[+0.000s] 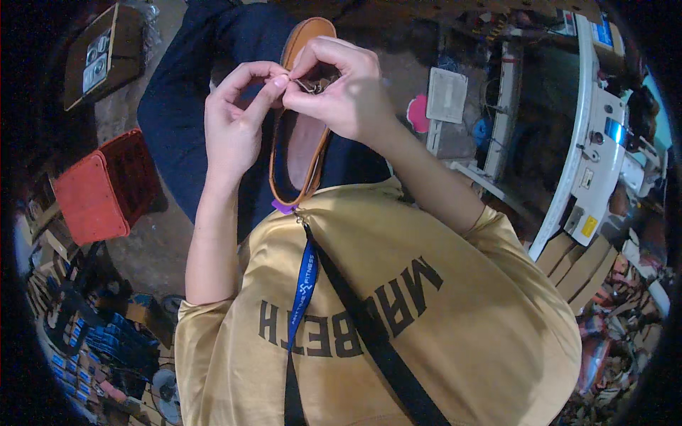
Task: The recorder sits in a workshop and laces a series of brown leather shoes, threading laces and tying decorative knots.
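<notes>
A tan-brown shoe (304, 153) with an orange-brown edge lies lengthwise over my dark-trousered lap, its toe pointing away from me. My left hand (238, 121) comes in from the left, thumb and forefinger pinched together above the shoe. Opposite it, my right hand (352, 89) bends over the shoe's upper, also in a pinch. The fingertips of both hands meet or nearly meet, and what they hold is too small to make out. A small shiny metal fitting (316, 86) shows under my right fingers. At the heel end sits a purple piece (285, 207).
A red plastic crate (106, 186) stands on the floor at left. To the right is a white sewing machine (604, 145) on a bench with a pale edge (568, 163). Piled scraps (618, 341) lie lower right. A blue-and-black lanyard (303, 284) hangs over my yellow shirt.
</notes>
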A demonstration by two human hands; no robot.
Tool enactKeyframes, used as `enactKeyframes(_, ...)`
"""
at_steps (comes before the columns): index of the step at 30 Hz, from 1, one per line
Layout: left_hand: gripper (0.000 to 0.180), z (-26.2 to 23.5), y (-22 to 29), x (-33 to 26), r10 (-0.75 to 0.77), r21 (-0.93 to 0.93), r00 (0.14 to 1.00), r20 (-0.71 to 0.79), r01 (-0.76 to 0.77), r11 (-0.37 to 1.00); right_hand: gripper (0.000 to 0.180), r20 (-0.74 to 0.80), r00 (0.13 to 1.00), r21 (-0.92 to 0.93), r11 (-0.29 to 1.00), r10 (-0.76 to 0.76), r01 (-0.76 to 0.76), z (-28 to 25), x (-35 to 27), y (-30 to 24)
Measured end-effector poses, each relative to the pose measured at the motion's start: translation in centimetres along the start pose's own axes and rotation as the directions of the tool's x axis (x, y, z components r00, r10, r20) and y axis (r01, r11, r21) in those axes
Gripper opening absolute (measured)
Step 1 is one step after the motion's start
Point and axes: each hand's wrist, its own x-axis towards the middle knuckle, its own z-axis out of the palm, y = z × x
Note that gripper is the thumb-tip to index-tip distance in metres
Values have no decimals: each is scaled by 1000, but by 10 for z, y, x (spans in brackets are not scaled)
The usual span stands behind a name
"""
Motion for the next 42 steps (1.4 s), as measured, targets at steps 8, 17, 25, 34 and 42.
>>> enactKeyframes(8, 14, 2, -5, -1, 33, 14, 999, 13, -33, 999, 25, -43, 994, 6, 994, -105, 105, -3, -3, 4)
enactKeyframes(17, 20, 4, 0, -3, -66, -113, 996, 66, 73, 991, 17, -6, 985, -110, 979, -173, 171, -10, -13, 3)
enactKeyframes(25, 21, 3, -1, -6, -27, -17, 999, 25, 28, 999, 22, -14, 1000, 72, 997, 22, -21, -10, -16, 5)
enactKeyframes(34, 18, -10, -2, 0, -32, -141, 989, 143, 52, 989, 22, 123, 969, 319, 916, 215, -244, -16, -17, 0)
enactKeyframes(42, 29, 1, -13, -4, 55, -190, 994, -98, -73, 979, 14, 1, 997, 213, 974, -75, 73, -11, -18, 8)
